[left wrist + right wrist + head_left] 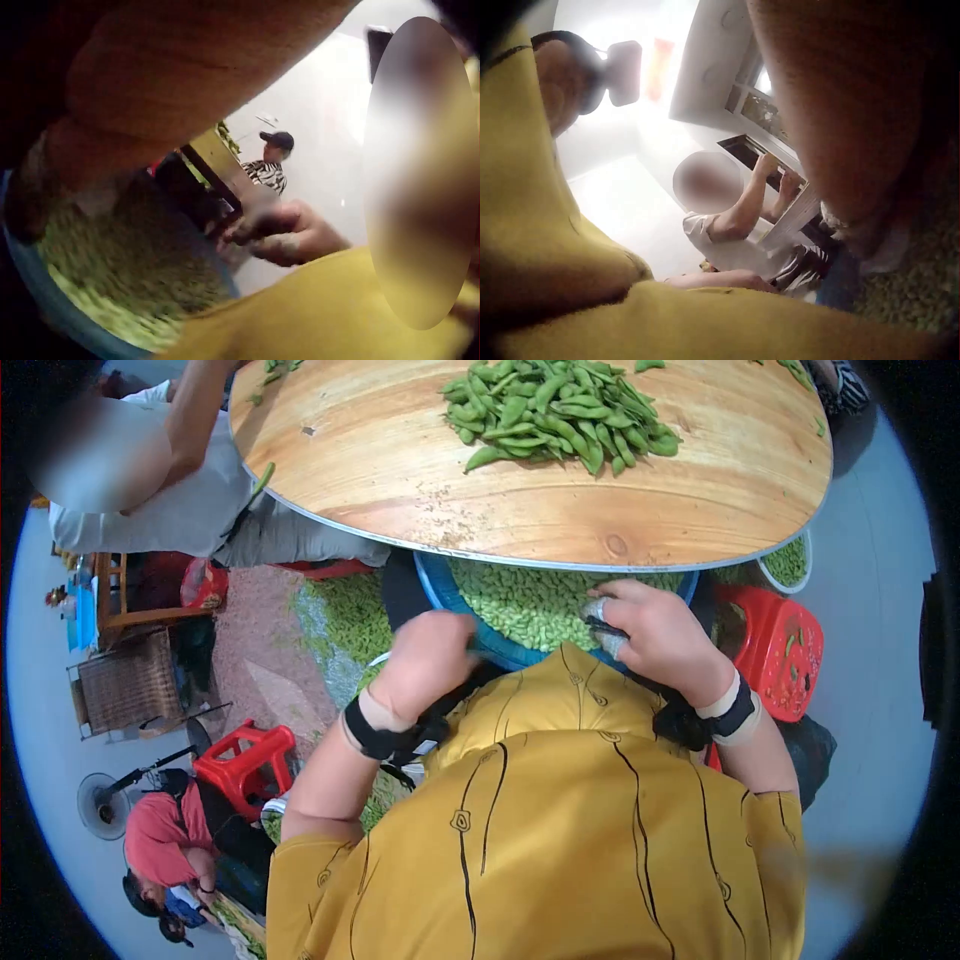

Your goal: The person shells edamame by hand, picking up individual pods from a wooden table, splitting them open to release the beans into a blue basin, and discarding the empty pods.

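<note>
A blue basin (432,582) full of shelled green beans (520,605) stands at the person's lap, partly under the table edge. The right hand (665,635) is over the basin's right side, fingers bent down towards the beans. Pale wrapping (600,610) covers some of its fingertips. At the basin's left rim is the left hand (432,655), blurred by motion, its fingers mostly hidden from the head view. In the left wrist view that hand (30,187) is dark beside the basin. I cannot tell whether either hand holds a pod.
A round wooden table (380,480) bears a heap of green bean pods (560,415) in front. A red stool (780,650) stands at right, with a white bucket (800,565) of green pieces behind it. Another person (190,510) sits at the left; pods cover the floor sheet (350,620).
</note>
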`<action>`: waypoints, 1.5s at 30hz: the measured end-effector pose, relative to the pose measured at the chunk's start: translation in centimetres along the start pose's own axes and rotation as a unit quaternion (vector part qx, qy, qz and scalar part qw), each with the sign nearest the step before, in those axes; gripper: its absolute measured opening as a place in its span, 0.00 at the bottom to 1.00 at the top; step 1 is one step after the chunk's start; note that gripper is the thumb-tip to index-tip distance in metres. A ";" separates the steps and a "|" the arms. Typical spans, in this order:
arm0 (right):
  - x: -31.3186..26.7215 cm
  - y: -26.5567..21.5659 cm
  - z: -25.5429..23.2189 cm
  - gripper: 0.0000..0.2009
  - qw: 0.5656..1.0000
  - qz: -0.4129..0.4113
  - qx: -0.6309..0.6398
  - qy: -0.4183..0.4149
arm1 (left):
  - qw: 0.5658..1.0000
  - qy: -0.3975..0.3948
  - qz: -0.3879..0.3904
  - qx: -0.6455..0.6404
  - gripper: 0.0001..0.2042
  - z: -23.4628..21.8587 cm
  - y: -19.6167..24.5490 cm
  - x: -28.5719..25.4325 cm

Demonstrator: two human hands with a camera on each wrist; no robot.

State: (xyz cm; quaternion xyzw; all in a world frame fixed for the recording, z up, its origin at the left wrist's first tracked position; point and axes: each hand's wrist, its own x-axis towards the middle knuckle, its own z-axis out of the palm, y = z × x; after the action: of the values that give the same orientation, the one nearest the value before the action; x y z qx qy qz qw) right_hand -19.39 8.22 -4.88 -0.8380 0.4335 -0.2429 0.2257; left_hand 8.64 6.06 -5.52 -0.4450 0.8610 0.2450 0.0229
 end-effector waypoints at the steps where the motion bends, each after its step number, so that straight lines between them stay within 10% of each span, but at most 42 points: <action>1: 0.1 -0.1 -0.1 0.08 0.999 0.018 0.022 -0.016 | 1.000 0.001 -0.002 0.004 0.06 -0.7 0.2 -0.4; 3: 0.3 -0.3 -0.4 0.08 0.997 0.038 0.024 -0.055 | 0.990 0.064 -0.108 0.066 0.08 -3.3 1.1 -1.1; 8: 0.5 -1.1 -0.8 0.07 0.994 0.072 0.007 -0.077 | 0.933 0.355 -0.030 0.045 0.08 -7.3 3.7 4.7; 20: -1.2 -2.5 -2.2 0.07 0.989 0.115 0.092 0.007 | 0.910 0.408 -0.062 0.034 0.09 -5.1 2.9 6.5; 23: 1.1 -3.8 -3.5 0.09 0.848 0.344 0.404 0.002 | 0.906 0.411 0.102 0.030 0.10 -4.5 5.7 5.1; 27: 2.5 -1.9 -3.2 0.08 0.758 0.348 0.550 0.041 | 0.907 0.371 0.194 0.030 0.11 -3.8 8.1 4.5; 30: 2.6 -2.3 -3.9 0.08 0.716 0.341 0.604 0.078 | 0.928 0.324 0.149 -0.110 0.12 -3.8 8.5 4.4; 32: 2.1 -2.2 -4.0 0.07 0.676 0.341 0.646 0.089 | 0.933 0.207 -0.013 -0.294 0.13 -3.4 8.4 4.5; 34: 1.8 -1.9 -3.9 0.07 0.635 0.339 0.687 0.102 | 0.944 0.196 0.017 -0.265 0.17 -2.9 8.2 5.2; 37: 1.0 -1.1 -3.3 0.07 0.535 0.367 0.757 0.076 | 0.943 0.268 0.150 -0.131 0.16 -3.4 8.9 5.9; 39: 0.6 -0.3 -2.9 0.06 0.364 0.387 0.847 0.029 | 0.932 0.252 0.184 -0.185 0.15 -2.9 8.7 6.8; 42: -0.1 0.6 -2.8 0.07 0.293 0.309 0.899 -0.100 | 0.914 0.215 0.209 -0.274 0.13 -3.0 8.7 6.9; 43: 0.1 0.0 -3.2 0.07 0.293 0.307 0.900 -0.099 | 0.899 0.183 0.183 -0.353 0.13 -2.8 8.5 6.8; 45: 0.7 -1.9 -4.3 0.07 0.548 0.366 0.752 -0.005 | 0.861 0.164 0.156 -0.455 0.11 -2.7 8.4 6.6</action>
State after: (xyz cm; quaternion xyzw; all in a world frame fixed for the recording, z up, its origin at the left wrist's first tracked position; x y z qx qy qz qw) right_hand -20.46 7.84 -0.29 -0.1318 0.3604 -0.3723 0.8451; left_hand -1.43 3.97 -1.47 -0.2997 0.7031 0.5337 -0.3620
